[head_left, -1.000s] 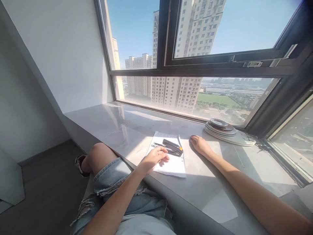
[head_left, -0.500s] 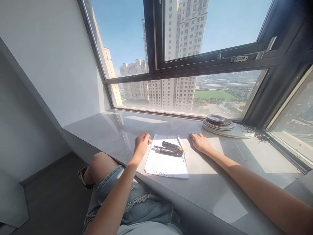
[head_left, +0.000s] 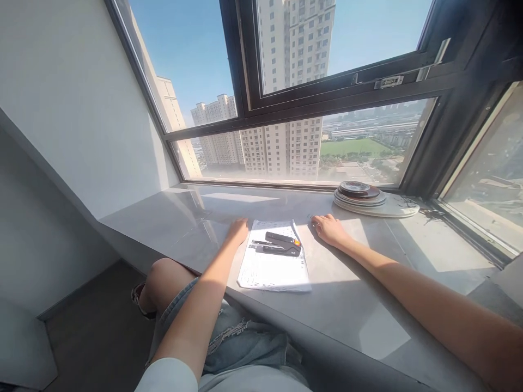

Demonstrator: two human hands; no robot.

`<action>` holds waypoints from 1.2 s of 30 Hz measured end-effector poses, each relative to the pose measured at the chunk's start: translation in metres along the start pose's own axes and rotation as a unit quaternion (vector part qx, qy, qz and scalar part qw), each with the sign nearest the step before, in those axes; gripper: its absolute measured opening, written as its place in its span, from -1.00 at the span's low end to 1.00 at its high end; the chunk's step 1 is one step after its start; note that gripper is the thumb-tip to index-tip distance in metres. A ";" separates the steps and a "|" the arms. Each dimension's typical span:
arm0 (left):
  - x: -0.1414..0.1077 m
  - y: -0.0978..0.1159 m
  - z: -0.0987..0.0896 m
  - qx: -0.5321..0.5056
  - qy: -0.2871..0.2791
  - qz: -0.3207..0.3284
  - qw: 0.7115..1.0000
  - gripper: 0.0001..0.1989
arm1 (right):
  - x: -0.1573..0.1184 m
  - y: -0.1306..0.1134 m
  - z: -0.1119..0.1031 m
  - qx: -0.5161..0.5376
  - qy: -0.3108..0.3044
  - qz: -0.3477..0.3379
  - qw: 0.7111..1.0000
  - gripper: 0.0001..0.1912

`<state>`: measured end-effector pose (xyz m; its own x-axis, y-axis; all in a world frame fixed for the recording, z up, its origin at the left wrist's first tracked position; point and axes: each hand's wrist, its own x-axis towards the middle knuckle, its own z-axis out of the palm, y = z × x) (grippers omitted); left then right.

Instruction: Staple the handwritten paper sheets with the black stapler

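A black stapler (head_left: 281, 249) with an orange piece at its hinge lies on a stack of white printed paper (head_left: 272, 272). Its arms are spread apart and a metal rail shows between them. Just left of the paper's upper edge, my left hand (head_left: 237, 231) rests on the sill with its fingers curled in. Past the paper's right edge, my right hand (head_left: 327, 227) lies on the sill, loosely closed, knuckles up. Neither hand touches the stapler, and I see nothing held in either one.
Flat round plates (head_left: 357, 200) are stacked on the right of the grey windowsill (head_left: 351, 305), close to the glass. Dark window frames (head_left: 302, 106) with a metal latch rise behind. My bent knee (head_left: 167, 277) is below the sill's front edge.
The view has shifted slightly. My left hand has turned and its fingers have drawn in beside the paper. My right hand has stayed on the sill; the stapler and paper lie as before.
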<state>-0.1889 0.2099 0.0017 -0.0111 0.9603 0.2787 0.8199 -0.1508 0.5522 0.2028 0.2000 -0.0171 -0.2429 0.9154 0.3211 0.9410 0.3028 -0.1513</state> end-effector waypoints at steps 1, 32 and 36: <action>-0.002 -0.001 -0.001 0.012 0.000 0.000 1.000 -0.80 | 0.000 0.000 -0.001 0.001 0.000 0.001 1.000 -0.65; -0.101 0.028 -0.024 -0.002 0.033 0.191 0.981 -0.71 | -0.003 -0.004 -0.010 0.014 -0.015 0.010 1.000 -0.71; -0.099 0.027 -0.024 -0.021 0.025 0.217 0.976 -0.71 | -0.003 -0.002 -0.009 0.015 -0.018 0.009 1.000 -0.71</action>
<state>-0.1797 0.1050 0.0077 0.3024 0.7913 0.5314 0.7298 -0.5508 0.4050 0.2035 0.1944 -0.0093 -0.2356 0.9294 0.2841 0.9379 0.2941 -0.1842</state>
